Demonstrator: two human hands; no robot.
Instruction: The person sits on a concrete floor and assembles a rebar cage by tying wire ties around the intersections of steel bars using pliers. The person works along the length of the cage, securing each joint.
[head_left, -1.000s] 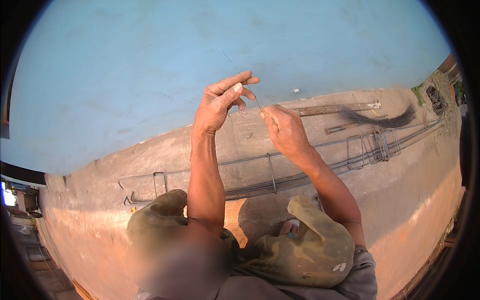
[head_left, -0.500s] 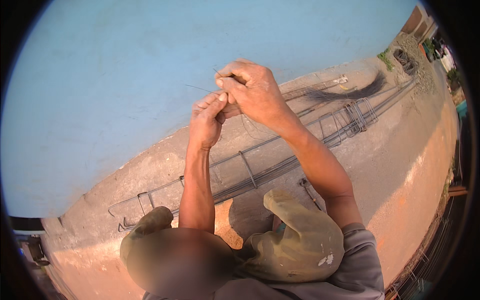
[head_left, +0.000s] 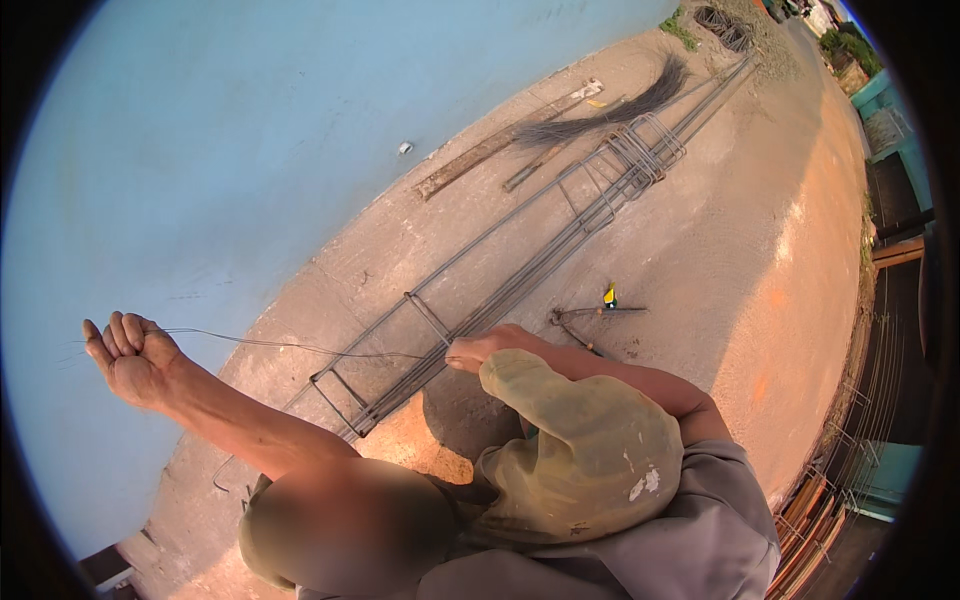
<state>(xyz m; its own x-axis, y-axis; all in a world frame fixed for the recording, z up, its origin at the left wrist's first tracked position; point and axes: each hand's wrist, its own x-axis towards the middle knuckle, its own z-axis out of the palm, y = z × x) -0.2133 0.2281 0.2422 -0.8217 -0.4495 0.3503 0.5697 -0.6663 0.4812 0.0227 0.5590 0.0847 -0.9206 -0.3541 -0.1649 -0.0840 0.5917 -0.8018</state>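
Nearest, at the lower edge: olive trousers [head_left: 590, 450] over bent knees, with a grey shirt [head_left: 690, 540] at lower right. Just above the right knee, right hand [head_left: 480, 348] lowered to the near end of the cage [head_left: 480, 300], fingertips at or touching the bars; whether pinching the wire [head_left: 290, 346] or lying loose, cannot tell. Out to the left, left hand [head_left: 135, 355] raised at arm's length against the blue wall [head_left: 250, 130], fingers curled shut on the wire. Wire itself thin and dark, strung nearly level from the left fist across to the right fingertips, well above the ground. Under it, a long rebar cage lying on the concrete ground [head_left: 700, 250], running from beside the knees diagonally up to the right, with square stirrups spaced along it and bunched near its far end. Just right of the right hand, a pincer-like tool [head_left: 585, 318] flat on the concrete with a small yellow object [head_left: 609, 296] touching or just beside it. Farther off, near the wall, a plank [head_left: 500, 145] and a dark sheaf of tie wire [head_left: 610, 105]. Farthest, at top right, rebar coils [head_left: 725, 25] beside some greenery.
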